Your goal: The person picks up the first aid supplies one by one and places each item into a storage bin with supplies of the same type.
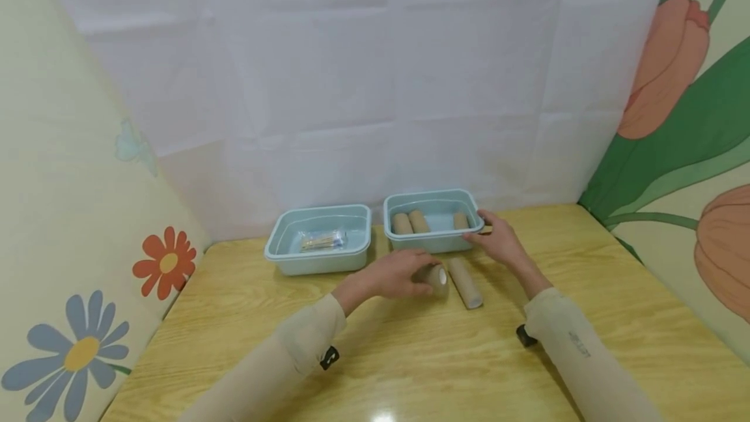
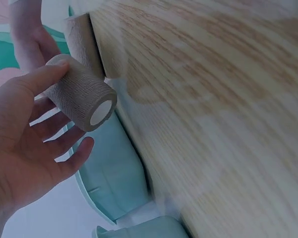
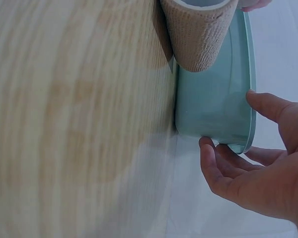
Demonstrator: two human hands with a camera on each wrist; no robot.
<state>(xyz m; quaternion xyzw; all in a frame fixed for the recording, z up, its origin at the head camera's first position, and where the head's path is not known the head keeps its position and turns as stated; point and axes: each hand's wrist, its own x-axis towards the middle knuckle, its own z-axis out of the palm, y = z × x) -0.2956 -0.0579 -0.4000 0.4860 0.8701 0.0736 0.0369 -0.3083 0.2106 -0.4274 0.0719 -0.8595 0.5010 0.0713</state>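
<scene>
My left hand (image 1: pixel 398 275) holds a tan crepe bandage roll (image 1: pixel 438 280) just in front of the right-hand blue plastic bin (image 1: pixel 436 243). In the left wrist view the thumb lies over the bandage roll (image 2: pixel 79 91), with the fingers behind it and its white core facing out. At that bin's right end, my right hand (image 1: pixel 501 239) grips the corner, thumb on the rim and fingertips along the outer wall. Inside this bin are 3 tan rolls, two at the left (image 1: pixel 418 221) and one at the right (image 1: pixel 461 221). Another tan roll (image 1: pixel 465 284) lies on the table between the hands.
A second blue bin (image 1: pixel 321 265) stands to the left and holds a clear packet of thin sticks (image 1: pixel 323 240). Behind both bins hangs a white cloth (image 1: pixel 328 83). Patterned side walls border the wooden table (image 1: pixel 398 370).
</scene>
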